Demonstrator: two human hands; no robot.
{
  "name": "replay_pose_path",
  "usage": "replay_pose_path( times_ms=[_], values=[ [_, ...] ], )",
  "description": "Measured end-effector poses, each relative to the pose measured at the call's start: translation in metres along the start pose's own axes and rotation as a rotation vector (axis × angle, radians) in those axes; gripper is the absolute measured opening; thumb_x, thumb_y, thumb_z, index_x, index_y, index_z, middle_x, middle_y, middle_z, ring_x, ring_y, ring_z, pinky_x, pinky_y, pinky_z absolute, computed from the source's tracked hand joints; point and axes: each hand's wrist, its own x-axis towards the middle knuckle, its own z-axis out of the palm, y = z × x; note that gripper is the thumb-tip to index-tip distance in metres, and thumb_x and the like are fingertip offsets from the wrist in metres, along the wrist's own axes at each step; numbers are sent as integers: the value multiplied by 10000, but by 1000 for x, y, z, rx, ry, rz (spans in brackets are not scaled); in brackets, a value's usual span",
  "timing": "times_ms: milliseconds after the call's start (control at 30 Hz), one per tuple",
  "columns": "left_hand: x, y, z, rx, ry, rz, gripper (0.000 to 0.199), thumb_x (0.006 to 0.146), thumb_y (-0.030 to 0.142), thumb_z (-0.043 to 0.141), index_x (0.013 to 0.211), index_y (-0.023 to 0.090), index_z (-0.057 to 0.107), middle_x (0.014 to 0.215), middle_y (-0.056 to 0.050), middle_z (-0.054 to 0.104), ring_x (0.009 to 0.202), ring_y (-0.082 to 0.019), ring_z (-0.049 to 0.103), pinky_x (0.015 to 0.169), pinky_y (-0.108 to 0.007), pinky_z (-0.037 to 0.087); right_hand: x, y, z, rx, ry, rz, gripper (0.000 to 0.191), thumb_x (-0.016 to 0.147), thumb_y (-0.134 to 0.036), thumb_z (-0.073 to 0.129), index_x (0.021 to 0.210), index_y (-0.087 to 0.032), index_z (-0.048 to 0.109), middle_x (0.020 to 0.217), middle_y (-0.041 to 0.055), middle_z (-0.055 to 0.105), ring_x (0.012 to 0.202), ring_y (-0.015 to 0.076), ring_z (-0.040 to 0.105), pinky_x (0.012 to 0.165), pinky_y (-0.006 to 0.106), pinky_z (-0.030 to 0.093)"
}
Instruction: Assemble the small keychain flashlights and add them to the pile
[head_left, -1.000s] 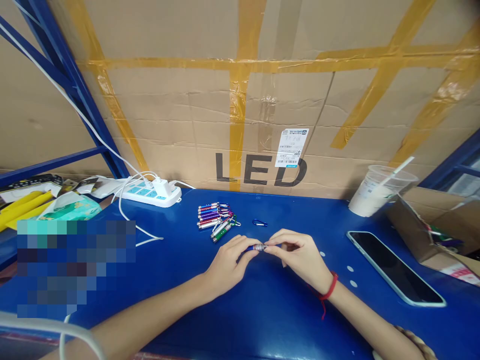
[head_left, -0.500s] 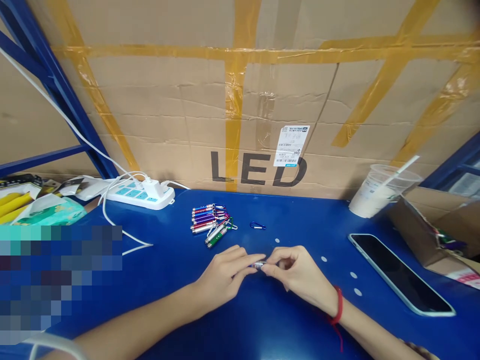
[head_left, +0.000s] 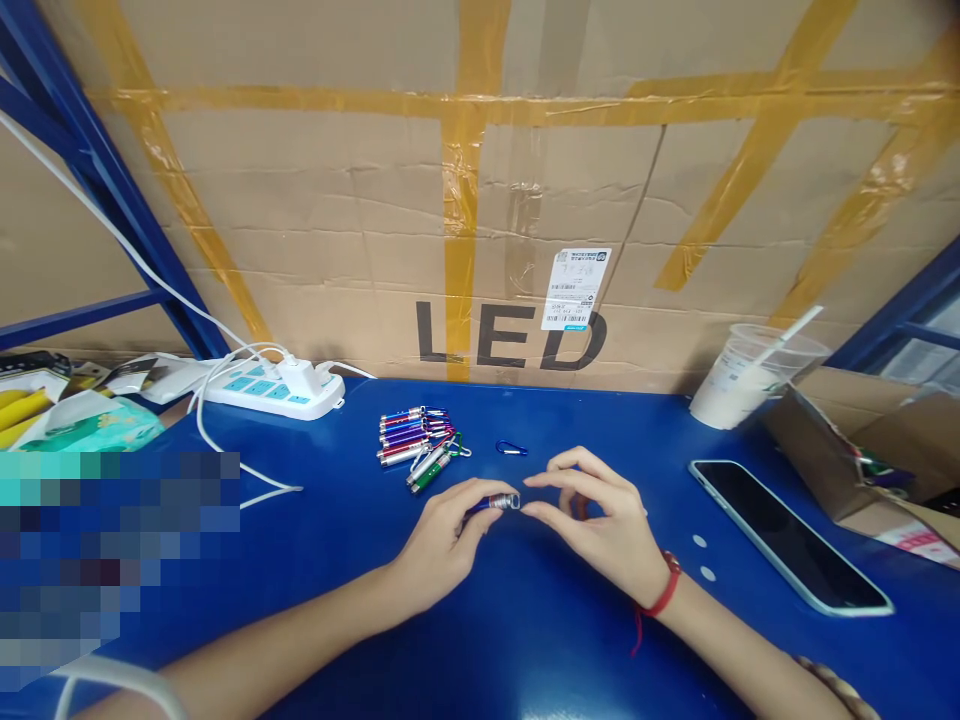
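A small blue flashlight with a silver end (head_left: 504, 501) is pinched between the thumb and fingers of my left hand (head_left: 448, 540), its silver end pointing right. Just right of that end, my right hand (head_left: 600, 515) has its thumb and index finger apart, with nothing visible between them. Beyond my left hand, several small flashlights with clips (head_left: 415, 440) lie in a row, in blue, red, purple, silver and green. A loose blue carabiner (head_left: 512, 448) rests on the blue table (head_left: 480, 650) to their right.
A white power strip (head_left: 274, 388) with cables lies at the back left, near packages (head_left: 90, 420). On the right are a phone (head_left: 791, 535), a plastic cup with a straw (head_left: 739, 380) and an open carton (head_left: 862, 430). A large cardboard box (head_left: 337, 220) stands behind.
My right hand has come off the flashlight's end, its fingers parting. The flashlight, still in my left hand, has shifted slightly up and left, and more of it shows.
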Motion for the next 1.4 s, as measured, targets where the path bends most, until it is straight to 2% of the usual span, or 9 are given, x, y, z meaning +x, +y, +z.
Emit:
replay_pose_path(
  times_ms=[133, 300, 567, 967, 1167, 1400],
  values=[
    [-1, 0, 1, -3, 5, 12, 229, 893, 240, 391, 1007, 188, 583, 901, -43, 634, 701, -126, 567, 673, -233, 470, 1, -1, -2, -41, -22, -91, 110, 739, -299, 649, 775, -212, 707, 802, 32, 572, 496, 60, 505, 459, 205, 466],
    [-3, 2, 2, 25, -24, 19, 214, 886, 208, 393, 998, 190, 574, 890, -33, 633, 718, -126, 573, 684, -231, 462, 2, -1, -4, -52, -38, -133, 87, 724, -280, 667, 746, -209, 713, 791, 35, 569, 541, 81, 532, 466, 210, 460],
    [-6, 0, 3, 55, -51, 13, 173, 871, 197, 416, 946, 195, 572, 858, -26, 633, 775, -143, 588, 684, -234, 469, -3, 1, -3, -54, -79, -104, 119, 751, -286, 639, 689, -214, 711, 730, 25, 580, 525, 84, 540, 476, 210, 458],
    [-7, -4, 3, 114, -58, 115, 178, 869, 179, 435, 959, 183, 588, 840, -33, 645, 764, -143, 580, 707, -240, 467, -7, 4, -3, -69, -144, -73, 133, 760, -287, 630, 672, -217, 701, 733, 23, 578, 536, 84, 544, 466, 202, 435],
    [-6, -3, 3, 92, -61, 78, 155, 858, 170, 457, 935, 184, 590, 847, -27, 644, 760, -135, 587, 709, -233, 472, -8, 4, -2, -72, -165, -32, 148, 760, -305, 626, 677, -205, 697, 747, 29, 583, 529, 85, 544, 470, 207, 433],
    [-7, -3, 3, 78, -67, 61, 181, 864, 190, 453, 993, 191, 580, 878, -32, 644, 791, -141, 596, 730, -242, 478, -7, 2, -3, -55, -154, -14, 159, 771, -286, 611, 668, -196, 691, 741, 28, 582, 490, 70, 514, 447, 206, 408]
  ],
)
